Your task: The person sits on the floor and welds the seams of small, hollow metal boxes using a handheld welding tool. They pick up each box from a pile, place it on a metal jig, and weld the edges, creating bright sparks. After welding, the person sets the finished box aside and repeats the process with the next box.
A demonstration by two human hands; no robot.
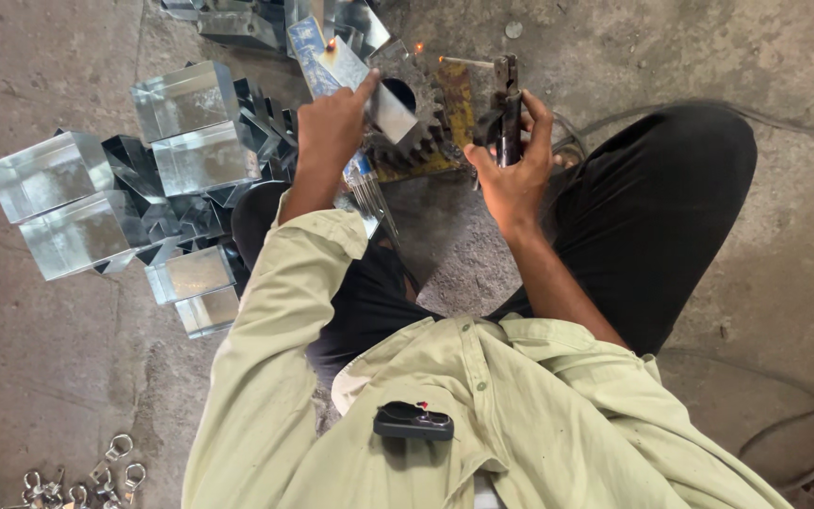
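Closest in, a small black clip-on device (413, 420) sits on the pale green shirt (445, 405). Up ahead, the left hand (330, 132) pinches a shiny folded sheet-metal piece (355, 80) over a rusty toothed gear (426, 141). The right hand (512, 170) is wrapped tight around a dark electrode holder (507, 108), its rod probably just short of the seam. Sparks glow near bare fingers: a slip could burn them.

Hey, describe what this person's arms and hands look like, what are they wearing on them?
Both hands are bare: no gloves, rings or watch show on the left hand or the right hand. The arms come out of a pale yellow-green button shirt. Its left sleeve reaches near the wrist with a loose cuff; the right sleeve is pushed up, leaving the forearm uncovered.
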